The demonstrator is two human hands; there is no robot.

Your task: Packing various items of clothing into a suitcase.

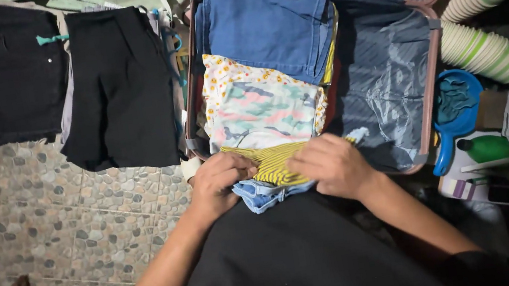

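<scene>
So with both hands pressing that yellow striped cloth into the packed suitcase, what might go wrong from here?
1. The left hand and right hand press the yellow striped garment at the suitcase rim; the light blue piece under it already hangs over the edge and could slide out.
2. The folded stacks, the blue denim and the patterned cloth, sit high, so pushing may topple or crease them.
</scene>
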